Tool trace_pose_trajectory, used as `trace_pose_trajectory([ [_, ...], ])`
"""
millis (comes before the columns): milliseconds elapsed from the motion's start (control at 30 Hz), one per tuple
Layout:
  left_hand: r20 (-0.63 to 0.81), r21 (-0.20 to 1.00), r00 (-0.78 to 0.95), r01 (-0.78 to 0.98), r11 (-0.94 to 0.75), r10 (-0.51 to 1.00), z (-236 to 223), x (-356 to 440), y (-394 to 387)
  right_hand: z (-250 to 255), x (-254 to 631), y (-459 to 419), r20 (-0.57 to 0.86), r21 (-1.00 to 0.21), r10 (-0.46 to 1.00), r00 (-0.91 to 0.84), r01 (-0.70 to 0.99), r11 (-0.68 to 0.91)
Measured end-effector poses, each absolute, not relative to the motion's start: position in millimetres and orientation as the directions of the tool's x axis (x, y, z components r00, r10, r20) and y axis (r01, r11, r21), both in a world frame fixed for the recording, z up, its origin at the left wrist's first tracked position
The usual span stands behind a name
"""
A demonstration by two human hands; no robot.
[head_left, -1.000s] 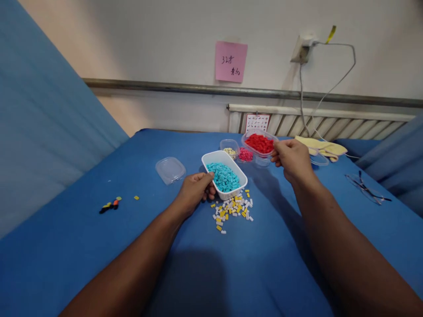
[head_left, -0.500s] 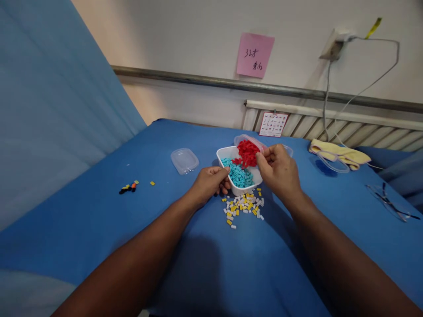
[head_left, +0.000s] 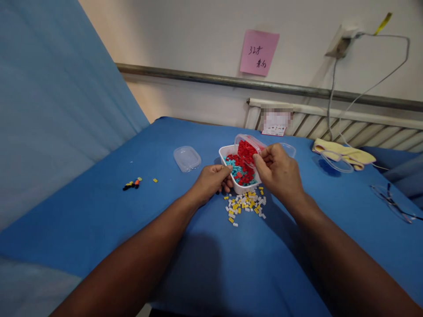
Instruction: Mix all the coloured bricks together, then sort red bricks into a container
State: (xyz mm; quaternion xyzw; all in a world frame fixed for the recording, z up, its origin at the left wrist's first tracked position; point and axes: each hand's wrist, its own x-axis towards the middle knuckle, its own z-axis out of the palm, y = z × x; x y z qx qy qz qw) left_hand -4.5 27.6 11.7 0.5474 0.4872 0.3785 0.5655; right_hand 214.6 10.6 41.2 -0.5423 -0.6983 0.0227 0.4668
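My right hand [head_left: 279, 172] is closed on a small clear tub [head_left: 245, 141] tipped over a white rectangular container [head_left: 228, 152]. Red pieces [head_left: 246, 151] spill from the tub onto the teal pieces [head_left: 236, 171] inside the container. My left hand [head_left: 211, 181] grips the container's near left rim with curled fingers. A loose heap of white and yellow pieces [head_left: 246, 204] lies on the blue cloth just in front of the container.
A clear lid [head_left: 187, 158] lies left of the container. A few dark and yellow bits [head_left: 132, 183] sit farther left. Another clear lid [head_left: 333, 161] and a yellow cloth [head_left: 343, 153] lie at the right, with glasses [head_left: 393, 201] near the right edge. A radiator and wall stand behind.
My right hand carried the tub of red pieces from the back over the white container and tipped it; red pieces now lie on the teal ones. The view shifted left.
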Motion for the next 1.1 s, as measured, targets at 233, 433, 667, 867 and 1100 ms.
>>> trace_pose_trajectory([
  [233,-0.134,0.989,0.234,0.096,0.115,0.963,10,-4,27,39,212,8,0.651,-0.333,0.756,-0.072,0.868,0.369],
  [433,-0.142,0.989,0.241,0.085,0.125,0.96,12,-3,26,41,212,6,0.672,-0.233,0.73,-0.125,0.9,0.369],
  [667,-0.157,0.986,0.234,0.089,0.14,0.959,12,-3,26,47,216,3,0.67,-0.181,0.713,-0.206,0.886,0.426],
  [867,-0.151,0.987,0.242,0.092,0.132,0.959,12,-3,26,53,220,1,0.682,-0.235,0.713,-0.16,0.876,0.422],
  [1100,-0.151,0.987,0.235,0.096,0.132,0.96,13,-3,26,57,258,17,0.709,-0.375,0.701,0.07,0.88,0.292],
])
